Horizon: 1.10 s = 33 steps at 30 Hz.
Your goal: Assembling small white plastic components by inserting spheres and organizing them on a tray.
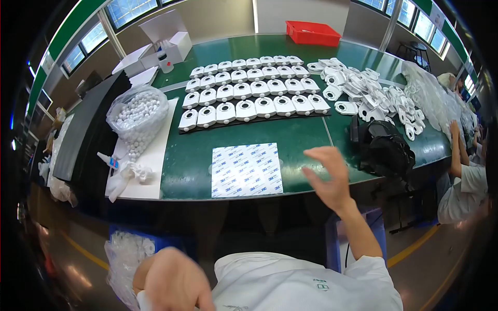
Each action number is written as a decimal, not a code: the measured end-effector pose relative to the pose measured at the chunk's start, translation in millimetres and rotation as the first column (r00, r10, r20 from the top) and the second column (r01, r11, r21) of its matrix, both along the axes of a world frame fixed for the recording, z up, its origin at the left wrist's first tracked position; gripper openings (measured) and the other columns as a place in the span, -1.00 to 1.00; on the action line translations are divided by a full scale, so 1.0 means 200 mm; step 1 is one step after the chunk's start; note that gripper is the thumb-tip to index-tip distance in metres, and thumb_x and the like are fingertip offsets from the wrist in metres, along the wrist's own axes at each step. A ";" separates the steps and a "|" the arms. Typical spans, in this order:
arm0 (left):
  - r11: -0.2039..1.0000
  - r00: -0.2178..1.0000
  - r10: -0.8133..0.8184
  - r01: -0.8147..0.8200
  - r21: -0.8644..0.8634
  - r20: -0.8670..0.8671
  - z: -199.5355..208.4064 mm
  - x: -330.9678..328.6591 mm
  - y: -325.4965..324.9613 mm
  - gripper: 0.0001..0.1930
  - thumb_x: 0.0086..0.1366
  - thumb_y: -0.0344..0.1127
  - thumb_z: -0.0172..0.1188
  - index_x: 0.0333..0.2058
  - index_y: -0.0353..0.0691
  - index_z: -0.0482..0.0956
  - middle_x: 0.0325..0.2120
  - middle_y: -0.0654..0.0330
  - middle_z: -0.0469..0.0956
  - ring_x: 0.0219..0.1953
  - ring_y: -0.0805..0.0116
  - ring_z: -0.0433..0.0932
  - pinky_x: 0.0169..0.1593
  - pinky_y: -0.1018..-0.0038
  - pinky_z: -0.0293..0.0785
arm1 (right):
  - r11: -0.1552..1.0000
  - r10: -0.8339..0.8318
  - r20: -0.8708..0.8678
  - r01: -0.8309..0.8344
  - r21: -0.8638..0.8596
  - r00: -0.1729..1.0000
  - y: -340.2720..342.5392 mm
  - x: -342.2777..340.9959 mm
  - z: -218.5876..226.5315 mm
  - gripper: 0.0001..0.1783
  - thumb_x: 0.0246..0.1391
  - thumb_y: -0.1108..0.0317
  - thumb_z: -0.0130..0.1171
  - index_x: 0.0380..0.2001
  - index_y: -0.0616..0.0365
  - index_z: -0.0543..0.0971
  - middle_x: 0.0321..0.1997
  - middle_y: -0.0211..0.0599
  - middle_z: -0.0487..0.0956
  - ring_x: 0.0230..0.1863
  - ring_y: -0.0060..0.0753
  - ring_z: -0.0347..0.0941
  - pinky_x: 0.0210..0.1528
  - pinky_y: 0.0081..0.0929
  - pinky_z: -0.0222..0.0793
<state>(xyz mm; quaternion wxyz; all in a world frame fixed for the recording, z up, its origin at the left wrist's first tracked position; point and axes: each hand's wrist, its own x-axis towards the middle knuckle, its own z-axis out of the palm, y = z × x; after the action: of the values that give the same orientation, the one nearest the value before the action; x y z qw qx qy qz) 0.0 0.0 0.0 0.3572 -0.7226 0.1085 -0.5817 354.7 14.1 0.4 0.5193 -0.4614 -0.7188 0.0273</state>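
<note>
The printed sheet (pixel 247 170) lies flat at the worktop (pixel 189 171) front edge, bare green surface to either side (blue lettering repeats across it). Right hand (pixel 334 184), beside it: grip wide. Left hand (pixel 175 280), below the edge: blurred, grip cannot be told.

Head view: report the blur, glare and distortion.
Head view: the left hand is blurred, the right hand slightly soft. Head view: the windows are bright, with pale sheen on the green tabletop. Head view: fisheye bending bows the tabletop's far edge, and the picture's corners go dark.
</note>
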 end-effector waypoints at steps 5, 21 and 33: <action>0.735 0.874 0.176 -0.423 -0.530 -0.453 0.00 0.09 0.20 -0.78 0.08 -0.38 0.06 -0.26 -0.20 0.54 -0.17 0.02 0.50 -0.13 0.03 0.48 -0.06 0.16 0.46 | 0.959 0.054 0.051 -0.038 -0.280 0.997 0.02 -0.06 -0.16 -0.50 -0.25 0.39 0.39 -0.13 0.16 0.51 -0.06 -0.22 0.47 -0.02 -0.14 0.35 0.02 -0.33 0.27; 0.132 0.687 0.002 -0.721 -0.681 -0.727 -0.18 0.23 0.42 -0.46 0.12 0.12 0.09 -0.02 -0.10 0.51 0.04 0.20 0.46 0.11 0.10 0.35 0.21 0.13 0.10 | 0.878 0.018 0.402 0.178 -0.445 0.915 0.09 -0.14 -0.15 -0.47 -0.28 0.04 0.38 -0.13 -0.14 0.59 0.10 -0.37 0.40 0.11 -0.17 0.25 0.07 -0.28 0.12; 0.143 0.732 0.565 -0.540 -0.829 -0.380 -0.09 -0.16 0.43 -0.62 0.12 -0.47 0.04 -0.04 -0.39 0.42 0.00 -0.12 0.41 0.06 -0.08 0.36 0.16 0.14 0.20 | 0.868 -0.057 -0.037 0.032 -0.496 0.998 0.17 -0.13 -0.15 -0.67 -0.17 0.49 0.27 -0.22 0.19 0.56 -0.13 -0.20 0.55 -0.06 -0.09 0.39 0.02 -0.30 0.27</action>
<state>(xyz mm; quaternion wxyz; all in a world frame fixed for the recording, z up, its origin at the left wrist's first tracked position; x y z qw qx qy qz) -31.2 86.4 -18.4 0.0916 -0.7731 -0.5023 -0.3763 329.4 47.1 -28.8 0.4023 -0.5946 -0.6636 0.2102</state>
